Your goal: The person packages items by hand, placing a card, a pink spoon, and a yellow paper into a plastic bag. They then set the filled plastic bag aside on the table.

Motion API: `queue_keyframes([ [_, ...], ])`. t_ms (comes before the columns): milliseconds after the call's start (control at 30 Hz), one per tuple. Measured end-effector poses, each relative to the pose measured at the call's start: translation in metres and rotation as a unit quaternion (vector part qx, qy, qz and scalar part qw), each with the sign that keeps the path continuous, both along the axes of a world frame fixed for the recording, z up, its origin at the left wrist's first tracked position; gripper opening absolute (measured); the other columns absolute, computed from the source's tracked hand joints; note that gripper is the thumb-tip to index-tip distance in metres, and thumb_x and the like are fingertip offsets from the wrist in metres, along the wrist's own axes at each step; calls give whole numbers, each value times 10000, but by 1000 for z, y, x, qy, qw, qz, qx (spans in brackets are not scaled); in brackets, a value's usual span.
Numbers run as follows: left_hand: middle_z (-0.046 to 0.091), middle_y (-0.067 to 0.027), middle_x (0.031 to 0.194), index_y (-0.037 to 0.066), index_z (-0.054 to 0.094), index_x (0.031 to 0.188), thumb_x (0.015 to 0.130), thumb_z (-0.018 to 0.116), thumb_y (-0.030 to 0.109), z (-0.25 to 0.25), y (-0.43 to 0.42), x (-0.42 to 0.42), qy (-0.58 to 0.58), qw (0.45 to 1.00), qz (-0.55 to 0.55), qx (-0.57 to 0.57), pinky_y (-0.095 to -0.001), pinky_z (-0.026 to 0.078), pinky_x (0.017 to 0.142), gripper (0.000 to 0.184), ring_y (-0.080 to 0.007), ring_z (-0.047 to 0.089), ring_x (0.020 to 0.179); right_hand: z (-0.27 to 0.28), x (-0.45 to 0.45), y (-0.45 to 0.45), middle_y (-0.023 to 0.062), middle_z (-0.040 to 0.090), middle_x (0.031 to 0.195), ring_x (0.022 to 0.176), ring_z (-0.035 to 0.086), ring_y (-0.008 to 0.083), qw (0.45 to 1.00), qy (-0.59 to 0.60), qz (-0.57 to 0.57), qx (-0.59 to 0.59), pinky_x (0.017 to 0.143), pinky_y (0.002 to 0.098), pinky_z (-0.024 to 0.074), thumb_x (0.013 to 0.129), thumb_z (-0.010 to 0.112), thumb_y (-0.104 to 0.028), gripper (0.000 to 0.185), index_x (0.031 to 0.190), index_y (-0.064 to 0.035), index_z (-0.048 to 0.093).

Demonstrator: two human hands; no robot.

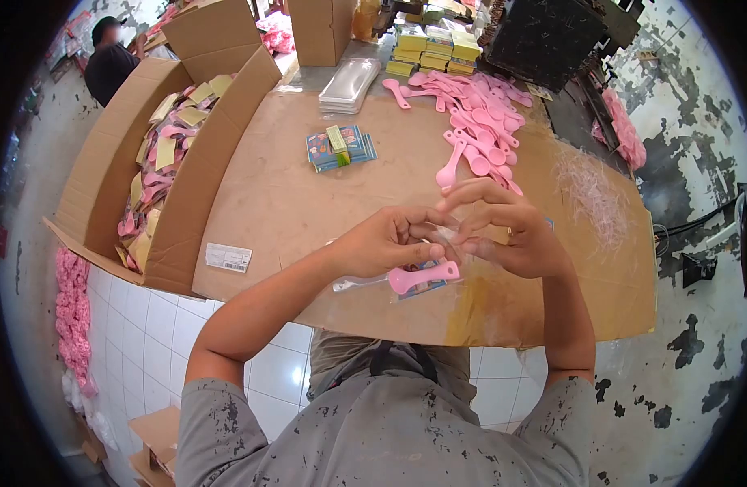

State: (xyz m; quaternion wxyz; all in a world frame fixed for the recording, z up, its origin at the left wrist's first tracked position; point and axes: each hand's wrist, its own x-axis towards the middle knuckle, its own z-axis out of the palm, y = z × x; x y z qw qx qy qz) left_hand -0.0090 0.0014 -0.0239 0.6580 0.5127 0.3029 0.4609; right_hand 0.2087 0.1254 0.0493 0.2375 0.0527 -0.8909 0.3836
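Note:
My left hand (396, 237) is closed, its thumb and fingers pinching a small clear plastic bag (448, 235) in front of my chest. From the other side, my right hand (507, 230) grips the bag's edge between thumb and fingers, the other fingers raised. Just under my left hand is a pink measuring spoon (422, 277), above a blue printed card (426, 290) that it partly covers. Left of the spoon lies a strip of clear plastic (359, 282). A heap of pink spoons (483, 122) spreads beyond my right hand.
An open carton (203, 174) of packed pink spoons stands at left. Farther back on the cardboard-covered table (268, 191) are blue card packs (339, 148), clear bags (349, 85) and yellow stacks (434, 50). Plastic shreds (596, 195) lie right; a label (228, 257) lies left. A person (112, 61) sits far left.

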Motion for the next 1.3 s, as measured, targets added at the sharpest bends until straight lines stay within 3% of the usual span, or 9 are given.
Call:
queue_keyframes([
  [133, 670, -105, 1338, 22, 535, 1465, 981, 738, 193, 2, -2, 10, 86, 958, 196, 193, -327, 498, 1051, 552, -203, 642, 1229, 29, 1, -11, 66, 716, 1107, 1070, 674, 217, 996, 24, -86, 22, 905, 374, 513, 830, 749, -5, 142, 965, -46, 741],
  [200, 648, -121, 1377, 15, 537, 1459, 947, 763, 183, 6, -5, 2, 123, 948, 176, 236, -368, 480, 1098, 584, -236, 625, 1274, 39, 1, -18, 46, 725, 997, 951, 692, 184, 984, -12, -139, 111, 799, 336, 526, 835, 754, -17, 116, 949, -38, 739],
  [400, 675, -143, 1336, -7, 530, 1458, 962, 739, 122, 20, -13, 12, 226, 909, 210, 282, -388, 516, 1066, 553, -236, 661, 1232, 32, -2, -28, 27, 694, 807, 649, 562, 70, 965, -34, -259, -21, 571, 238, 426, 856, 764, -35, 133, 984, -7, 745],
  [600, 753, -137, 1155, -3, 537, 1452, 1037, 610, 23, 14, -9, 15, 134, 944, 207, 218, -294, 582, 911, 423, -172, 742, 1018, 30, -5, -35, 48, 693, 827, 654, 574, 84, 955, -76, -283, -45, 577, 244, 434, 860, 786, -53, 189, 1038, -12, 738],
  [700, 770, -132, 1089, -8, 542, 1440, 1040, 601, 18, 17, -12, 13, 120, 953, 215, 176, -269, 591, 847, 405, -153, 752, 964, 20, -18, -32, 56, 693, 934, 787, 643, 162, 933, 104, -320, 129, 675, 291, 473, 831, 795, -42, 229, 1051, -55, 733],
  [800, 782, -122, 1012, -24, 543, 1425, 1032, 620, 33, 17, -13, 14, 141, 944, 232, 188, -266, 591, 767, 404, -144, 756, 897, 22, -21, -33, 53, 667, 1029, 989, 653, 231, 883, 111, -283, 358, 807, 340, 475, 776, 808, -56, 264, 1021, -87, 715],
  [1000, 789, -117, 896, -51, 561, 1382, 974, 679, 42, 9, -14, 13, 274, 894, 261, 239, -269, 576, 633, 435, -144, 752, 724, 5, -32, -35, 44, 629, 1036, 1033, 621, 229, 827, 95, -267, 485, 878, 380, 449, 751, 781, -138, 205, 906, -64, 668],
  [1133, 801, -117, 910, -33, 587, 1372, 942, 687, 34, 8, -13, 13, 365, 860, 240, 265, -274, 580, 619, 446, -158, 765, 722, 6, -33, -30, 61, 598, 984, 995, 612, 237, 839, 21, -271, 471, 868, 378, 453, 777, 735, -124, 194, 923, -54, 629],
  [1300, 778, -113, 832, 33, 605, 1390, 960, 695, 82, 12, -11, 10, 299, 898, 231, 225, -293, 568, 643, 442, -142, 725, 660, 12, -9, -2, 67, 594, 969, 966, 607, 213, 915, 43, -316, 245, 816, 358, 459, 867, 637, -80, 122, 967, -45, 577],
])
